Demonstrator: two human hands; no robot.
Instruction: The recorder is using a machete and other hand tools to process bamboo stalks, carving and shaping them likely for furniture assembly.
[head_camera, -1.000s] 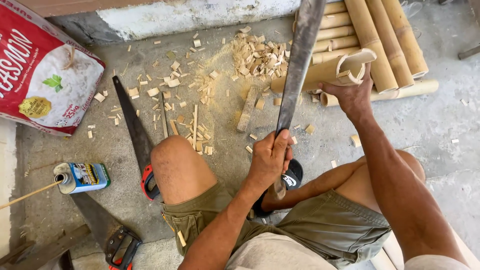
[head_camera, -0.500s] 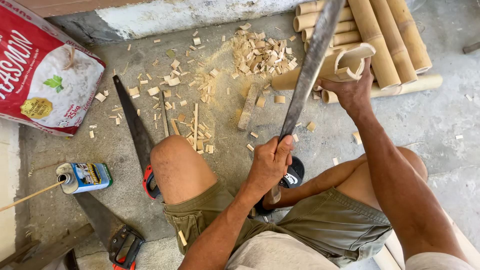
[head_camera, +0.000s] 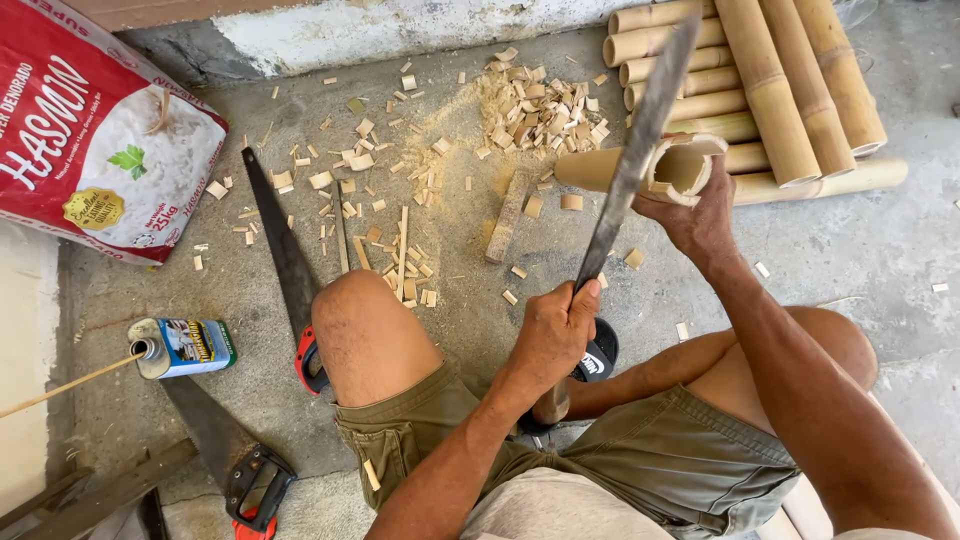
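A: What's being held here?
B: A long blade (head_camera: 640, 150) is gripped by the left hand (head_camera: 553, 332), fingers closed. The cut bamboo piece (head_camera: 640, 168), upper right of frame, is clutched by the right hand (head_camera: 693, 222).

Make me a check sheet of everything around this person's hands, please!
Surface: grey concrete floor, dusty.
Job's things: long blade, raised; split bamboo piece, held upright.
Clutter: bamboo chips; two saws; can; red and white sack.
Grips: left hand shut on the blade's handle; right hand shut on the bamboo piece.
Cables: nothing seen.
Surroundings: bamboo poles stacked by the wall.
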